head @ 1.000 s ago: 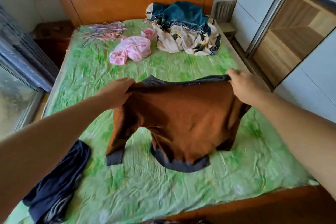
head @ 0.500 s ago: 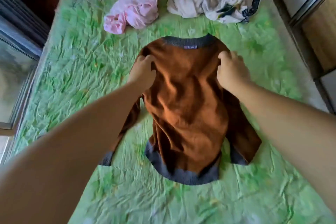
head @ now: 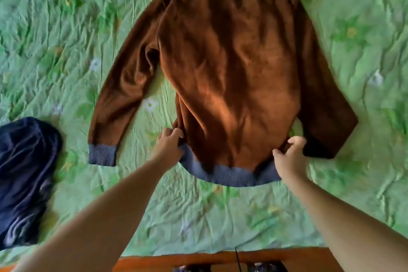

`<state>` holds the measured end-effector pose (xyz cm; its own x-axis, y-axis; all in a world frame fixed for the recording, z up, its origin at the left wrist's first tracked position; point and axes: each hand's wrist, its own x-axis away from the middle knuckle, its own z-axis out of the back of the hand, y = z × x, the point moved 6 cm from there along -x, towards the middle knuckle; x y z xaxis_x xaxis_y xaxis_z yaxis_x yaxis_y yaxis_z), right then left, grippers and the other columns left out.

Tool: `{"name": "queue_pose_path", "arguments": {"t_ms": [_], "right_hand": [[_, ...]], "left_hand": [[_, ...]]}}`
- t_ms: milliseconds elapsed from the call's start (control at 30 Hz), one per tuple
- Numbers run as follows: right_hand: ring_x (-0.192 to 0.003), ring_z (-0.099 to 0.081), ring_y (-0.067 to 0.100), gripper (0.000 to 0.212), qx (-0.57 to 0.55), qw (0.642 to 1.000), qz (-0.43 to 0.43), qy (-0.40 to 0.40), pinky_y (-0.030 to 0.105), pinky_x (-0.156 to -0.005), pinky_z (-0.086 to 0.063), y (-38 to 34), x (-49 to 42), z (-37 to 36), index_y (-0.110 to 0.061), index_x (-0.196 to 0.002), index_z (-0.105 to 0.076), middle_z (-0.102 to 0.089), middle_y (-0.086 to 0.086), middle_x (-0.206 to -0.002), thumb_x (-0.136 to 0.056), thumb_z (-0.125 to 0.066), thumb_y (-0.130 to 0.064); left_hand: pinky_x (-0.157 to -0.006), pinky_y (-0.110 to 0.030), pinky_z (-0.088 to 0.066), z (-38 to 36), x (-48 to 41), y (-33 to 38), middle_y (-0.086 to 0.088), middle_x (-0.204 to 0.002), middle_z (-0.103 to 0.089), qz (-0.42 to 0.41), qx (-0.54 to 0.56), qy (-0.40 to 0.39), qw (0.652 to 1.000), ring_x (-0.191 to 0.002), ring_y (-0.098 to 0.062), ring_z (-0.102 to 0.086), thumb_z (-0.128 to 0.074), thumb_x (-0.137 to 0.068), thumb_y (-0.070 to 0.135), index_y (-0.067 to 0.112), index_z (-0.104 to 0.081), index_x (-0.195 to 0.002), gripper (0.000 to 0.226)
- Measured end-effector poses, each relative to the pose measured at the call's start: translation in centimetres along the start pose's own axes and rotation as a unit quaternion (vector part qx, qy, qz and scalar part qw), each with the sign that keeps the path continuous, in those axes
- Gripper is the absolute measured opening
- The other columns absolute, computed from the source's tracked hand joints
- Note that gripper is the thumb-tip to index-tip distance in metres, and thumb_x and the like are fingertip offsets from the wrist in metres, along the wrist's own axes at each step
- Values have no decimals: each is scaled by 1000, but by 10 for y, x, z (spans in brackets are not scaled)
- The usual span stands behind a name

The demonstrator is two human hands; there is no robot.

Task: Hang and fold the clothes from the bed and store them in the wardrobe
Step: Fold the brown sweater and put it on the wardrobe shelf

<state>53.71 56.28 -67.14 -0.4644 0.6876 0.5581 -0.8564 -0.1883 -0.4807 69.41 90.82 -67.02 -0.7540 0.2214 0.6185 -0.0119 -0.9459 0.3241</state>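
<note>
A brown sweater (head: 231,62) with grey-blue collar, cuffs and hem lies spread flat on the green bed sheet (head: 66,28), collar at the far side, both sleeves angled out and down. My left hand (head: 169,147) pinches the fabric at the lower left side, just above the hem. On the lower right side my right hand (head: 289,157) grips the sweater near the hem, fingers curled into the cloth. The hem band bows toward me between the two hands.
A dark navy garment (head: 26,172) lies crumpled at the left edge of the bed. The wooden footboard (head: 220,259) runs along the bottom, close to me. Wrinkled sheet surrounds the sweater on all sides.
The sweater was held up by its shoulders, then laid down on the bed. Both hands slid from the shoulders to the hem sides. The view tilted down; the pink and patterned clothes left the frame.
</note>
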Motion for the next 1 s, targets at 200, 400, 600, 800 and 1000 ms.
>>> {"name": "queue_pose_path", "arguments": {"t_ms": [200,400,600,800,1000], "right_hand": [[-83,-62,19,45,-164,980,-99,-53,27,-48,-51,23,1,-25,-28,-125,-51,-63,0,-111,-86,-67,-14],[-103,-63,29,38,-155,984,-93,1,38,-82,-48,27,29,4,-16,-122,-64,-66,11,-124,-89,-63,-35],[-100,-71,29,46,-295,940,-171,-26,53,-89,-58,56,50,48,-14,-118,-70,-73,7,-113,-79,-74,-36],[-57,-57,21,22,-239,953,-185,-18,22,-34,-39,94,50,49,-24,-95,-48,-56,13,-100,-95,-66,-12],[-102,-53,36,68,198,963,161,-87,44,-76,-53,110,74,3,-32,-130,-45,-44,13,-121,-76,-73,-3]], "left_hand": [[-56,-27,-42,-9,1,-5,4,-92,-57,-32,52,49,997,-71,-20,-54,-48,-74,1,32,-52,-115,51],[-48,-23,-37,2,35,-28,5,-80,-61,33,203,43,978,-64,-12,-54,-51,-85,7,27,-64,-93,24],[-43,-16,-40,22,93,-82,5,-58,-57,152,442,73,881,-61,-16,-49,-46,-81,1,18,-67,-69,30],[-61,-32,-54,-25,110,-105,-14,-99,-60,111,328,14,938,-69,-22,-58,-46,-85,-8,27,-67,-97,43],[-103,-49,-43,-61,103,-107,-9,-141,-29,-73,-83,89,990,-128,-36,-37,-73,-64,3,33,-38,-141,90]]}}
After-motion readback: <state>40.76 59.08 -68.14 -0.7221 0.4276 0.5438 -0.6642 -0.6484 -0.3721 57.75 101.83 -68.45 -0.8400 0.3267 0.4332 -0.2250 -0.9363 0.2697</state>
